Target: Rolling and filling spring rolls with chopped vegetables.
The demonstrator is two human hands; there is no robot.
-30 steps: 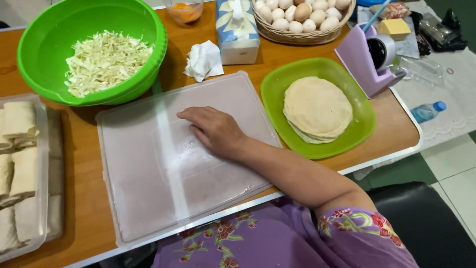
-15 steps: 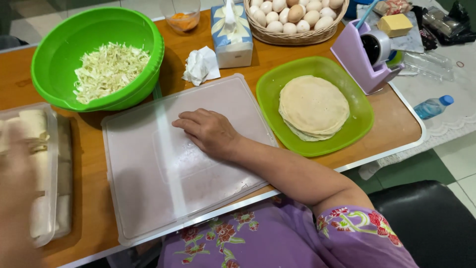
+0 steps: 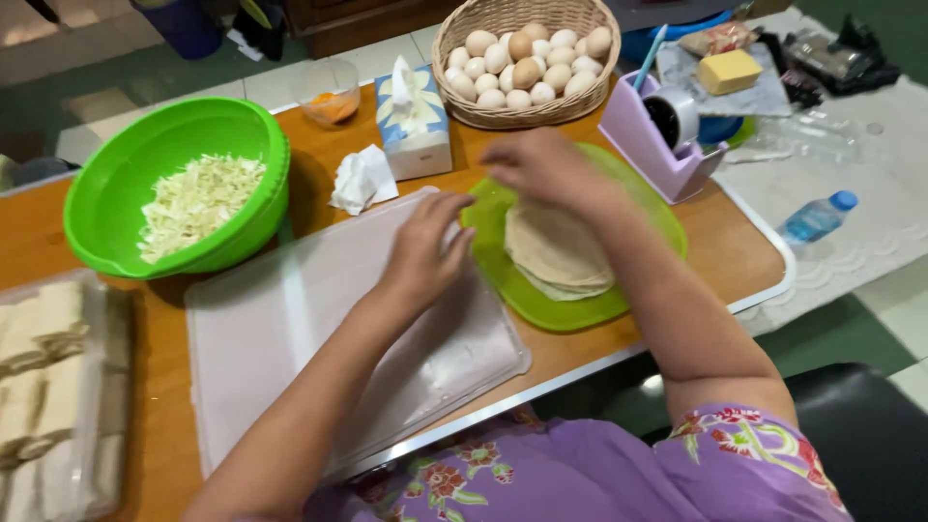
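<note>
Our left hand and right hand, fingers loosely curled, reach the wrappers stacked on the green plate; shredded cabbage fills the green bowl.

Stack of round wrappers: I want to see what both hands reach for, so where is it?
In the head view, the stack of round wrappers lies on the green plate, right of the translucent board, under both hands.

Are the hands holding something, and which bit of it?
Not clearly. Both hands, left and right, are at the far edge of the wrapper stack on the green plate; a firm pinch cannot be told.
</note>
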